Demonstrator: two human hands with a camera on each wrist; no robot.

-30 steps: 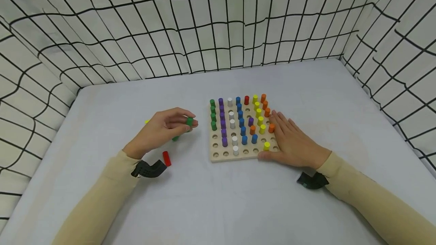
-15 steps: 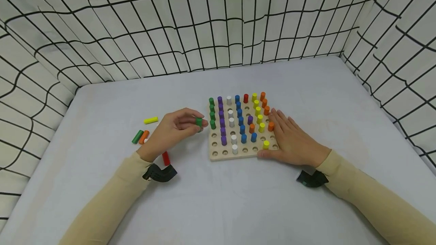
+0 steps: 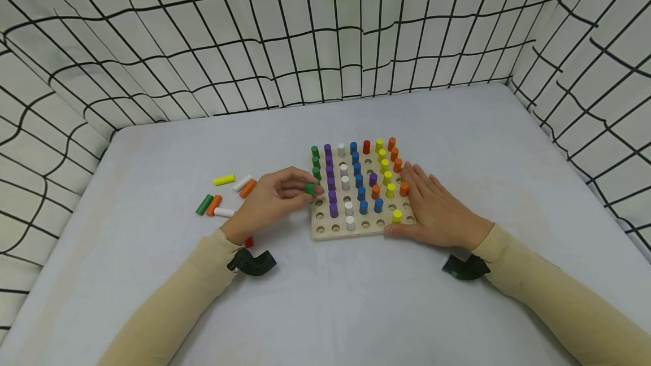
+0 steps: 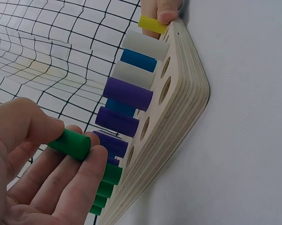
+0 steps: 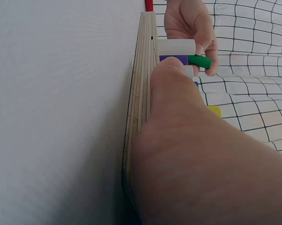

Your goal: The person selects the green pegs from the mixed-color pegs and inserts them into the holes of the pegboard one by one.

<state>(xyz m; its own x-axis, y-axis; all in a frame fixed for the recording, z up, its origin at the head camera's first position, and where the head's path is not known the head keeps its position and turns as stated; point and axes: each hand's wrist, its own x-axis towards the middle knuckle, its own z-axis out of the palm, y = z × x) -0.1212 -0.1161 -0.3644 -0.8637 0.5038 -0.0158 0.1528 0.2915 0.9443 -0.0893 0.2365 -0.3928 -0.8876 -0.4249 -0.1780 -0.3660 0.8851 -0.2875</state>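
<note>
A green peg point(image 4: 70, 144) is held nearly upright above the left edge of the wooden pegboard point(image 3: 358, 233), its long axis roughly parallel to the standing purple pegs point(image 3: 331, 184). It is pinched by the left hand point(image 3: 280, 196), thumb and fingers closed to its thickness. The right hand point(image 3: 439, 216) is laid along the right edge, fingers straight.

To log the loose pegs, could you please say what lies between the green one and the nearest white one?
An orange peg, as the head view shows.
</note>
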